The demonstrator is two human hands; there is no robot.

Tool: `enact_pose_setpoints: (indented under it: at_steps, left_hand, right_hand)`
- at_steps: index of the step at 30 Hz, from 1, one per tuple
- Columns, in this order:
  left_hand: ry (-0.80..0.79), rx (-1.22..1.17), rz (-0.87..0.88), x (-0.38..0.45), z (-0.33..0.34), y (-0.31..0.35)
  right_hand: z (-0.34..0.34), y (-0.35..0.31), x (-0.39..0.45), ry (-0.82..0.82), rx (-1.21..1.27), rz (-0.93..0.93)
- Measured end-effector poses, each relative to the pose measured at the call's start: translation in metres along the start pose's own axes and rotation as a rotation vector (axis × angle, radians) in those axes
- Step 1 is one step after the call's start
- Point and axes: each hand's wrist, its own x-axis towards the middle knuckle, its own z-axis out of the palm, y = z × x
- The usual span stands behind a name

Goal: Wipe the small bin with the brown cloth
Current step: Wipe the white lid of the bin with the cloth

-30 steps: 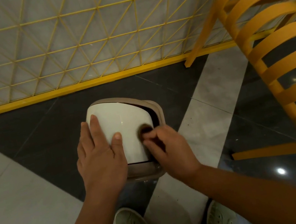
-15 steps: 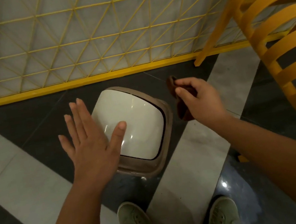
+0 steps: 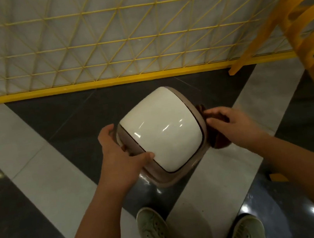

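Head view — small bin [image 3: 162, 130] glossy cream, taupe-rimmed.

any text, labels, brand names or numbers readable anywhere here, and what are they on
None: no readable text shows anywhere in this view.
small bin: its white lid and brown rim are plain, with only light glare.
brown cloth: no tag visible.
shoes: no legible brand mark.
yellow chair and yellow mesh fence: no signs or labels.
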Motion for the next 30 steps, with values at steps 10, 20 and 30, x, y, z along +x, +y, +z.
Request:
enact_pose_setpoints:
  at_steps: [10, 20, 30]
  left_hand:
    - [-0.125, 0.199, 0.142, 0.012, 0.011, -0.008]
    - [-0.06, 0.299, 0.219, 0.024, 0.011, -0.015]
    - [-0.123, 0.237, 0.199, 0.026, 0.011, -0.013]
  right_hand:
    - [0.014, -0.012, -0.042, 0.416, -0.098, -0.45]
    - [0.056, -0.097, 0.039, 0.34, -0.645, -0.809]
    - [0.034, -0.005, 0.015, 0.235, 0.178, 0.104]
